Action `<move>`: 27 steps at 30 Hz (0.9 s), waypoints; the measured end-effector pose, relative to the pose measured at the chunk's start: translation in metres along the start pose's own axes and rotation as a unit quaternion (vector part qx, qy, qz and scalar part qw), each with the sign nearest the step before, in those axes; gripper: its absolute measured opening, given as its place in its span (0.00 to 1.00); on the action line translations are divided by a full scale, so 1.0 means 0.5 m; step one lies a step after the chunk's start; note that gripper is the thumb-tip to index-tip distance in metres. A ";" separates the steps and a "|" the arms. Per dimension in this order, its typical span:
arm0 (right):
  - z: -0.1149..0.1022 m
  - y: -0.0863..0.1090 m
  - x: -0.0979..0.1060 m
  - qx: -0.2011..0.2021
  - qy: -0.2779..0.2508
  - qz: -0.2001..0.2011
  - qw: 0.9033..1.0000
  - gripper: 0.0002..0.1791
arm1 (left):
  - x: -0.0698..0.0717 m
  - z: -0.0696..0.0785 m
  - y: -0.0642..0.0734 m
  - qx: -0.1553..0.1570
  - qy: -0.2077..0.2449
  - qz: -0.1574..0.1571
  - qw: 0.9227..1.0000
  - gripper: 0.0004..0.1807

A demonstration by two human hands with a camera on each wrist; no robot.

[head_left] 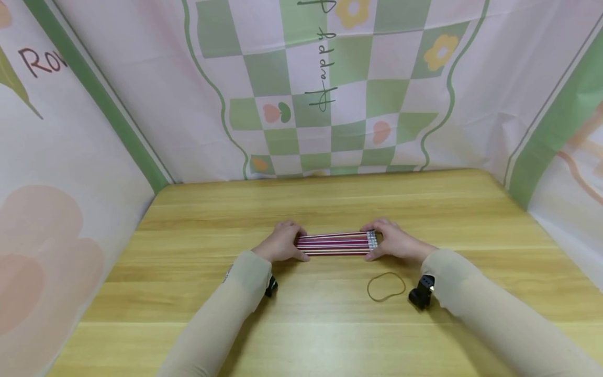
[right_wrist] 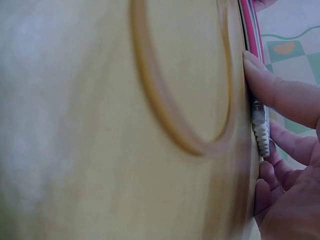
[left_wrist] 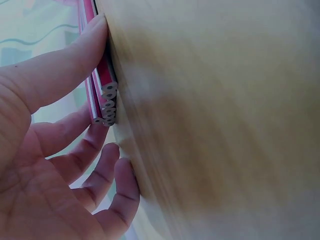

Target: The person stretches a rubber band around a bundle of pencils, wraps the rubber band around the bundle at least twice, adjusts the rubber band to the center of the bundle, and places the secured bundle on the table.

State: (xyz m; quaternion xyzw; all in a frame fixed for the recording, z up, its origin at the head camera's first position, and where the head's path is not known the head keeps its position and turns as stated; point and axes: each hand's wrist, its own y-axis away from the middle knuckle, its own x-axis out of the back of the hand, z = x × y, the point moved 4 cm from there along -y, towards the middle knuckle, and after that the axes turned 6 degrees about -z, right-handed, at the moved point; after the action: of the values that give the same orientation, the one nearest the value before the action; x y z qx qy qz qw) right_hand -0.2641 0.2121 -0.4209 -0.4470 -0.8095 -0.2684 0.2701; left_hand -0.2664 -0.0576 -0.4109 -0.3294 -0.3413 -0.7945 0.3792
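Observation:
Several striped pencils [head_left: 334, 244] lie side by side on the table, pink, red and white, with their eraser ends to the right. My left hand [head_left: 281, 242] grips their left end between thumb and fingers. At the eraser end, my right hand [head_left: 394, 242] pinches the row the same way. The left wrist view shows the flat, unsharpened pencil ends [left_wrist: 108, 102] bunched between thumb and fingers. White erasers [right_wrist: 261, 132] appear in the right wrist view, beside the right thumb. A tan rubber band [head_left: 369, 289] lies loose on the table, nearer me than the right hand.
The wooden table [head_left: 311, 335] meets a printed cloth backdrop [head_left: 313, 125] at its far edge. More cloth hangs along the left and right sides. A small black camera [head_left: 421, 293] is strapped at the right wrist, close to the rubber band.

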 end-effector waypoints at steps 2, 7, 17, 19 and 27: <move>0.000 -0.001 0.000 0.002 0.001 0.001 1.000 0.39 | 0.001 0.001 0.000 0.000 0.001 -0.003 1.000 0.33; 0.001 0.000 0.000 0.005 0.001 0.000 1.000 0.38 | 0.003 0.002 -0.001 0.000 -0.003 -0.009 1.000 0.32; -0.008 -0.001 -0.002 0.012 0.024 -0.015 1.000 0.31 | 0.003 -0.001 -0.009 -0.011 -0.024 -0.015 1.000 0.28; -0.009 -0.002 -0.002 0.012 0.026 -0.018 0.999 0.30 | 0.003 -0.002 -0.010 -0.017 -0.029 -0.015 0.999 0.27; -0.011 -0.001 -0.004 0.011 0.034 -0.026 0.999 0.27 | 0.002 0.000 -0.012 -0.027 -0.041 -0.028 0.998 0.21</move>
State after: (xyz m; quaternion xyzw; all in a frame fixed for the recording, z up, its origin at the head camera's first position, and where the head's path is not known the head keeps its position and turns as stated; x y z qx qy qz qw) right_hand -0.2626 0.2071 -0.4184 -0.4139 -0.8138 -0.2815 0.2952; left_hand -0.2721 -0.0550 -0.4117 -0.3618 -0.3439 -0.7996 0.3339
